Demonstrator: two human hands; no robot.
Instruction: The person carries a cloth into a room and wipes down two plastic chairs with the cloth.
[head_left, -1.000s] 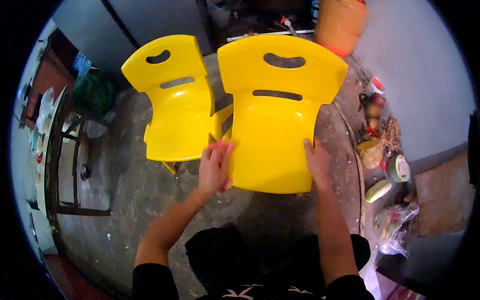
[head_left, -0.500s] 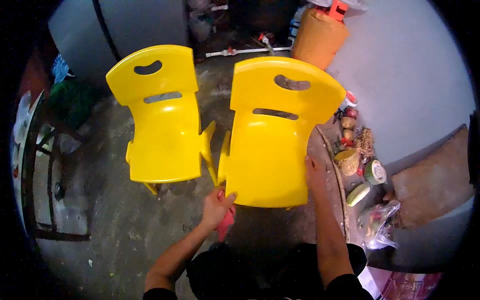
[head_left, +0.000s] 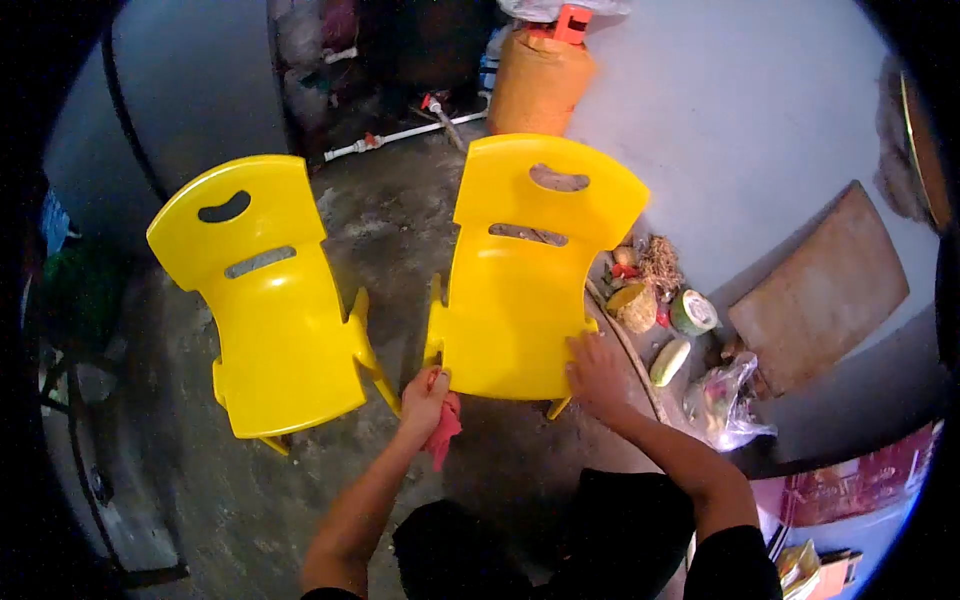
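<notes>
A yellow plastic chair [head_left: 515, 320] stands right in front of me, its backrest away from me. My left hand [head_left: 425, 400] is closed on a crumpled pink cloth [head_left: 442, 432], by the left front corner of the seat. At the right front corner, my right hand [head_left: 597, 377] lies against the seat's side with its fingers stretched out; the fingertips' exact contact is hard to make out. A second yellow chair [head_left: 285, 345] of the same shape is on the left, turned slightly, with no hand on it.
An orange gas cylinder [head_left: 540, 82] stands at the back wall near a white pipe [head_left: 400, 136]. Along the right lie a yellow bowl-like piece [head_left: 632, 308], a cut green gourd [head_left: 693, 312], a pale long vegetable [head_left: 670, 362] and a plastic bag [head_left: 725, 405]. A brown board [head_left: 820, 290] leans on the wall.
The view has swung right, so both chairs sit further left. My right hand has shifted from the seat's side toward its front right corner. My left hand keeps the pink cloth.
</notes>
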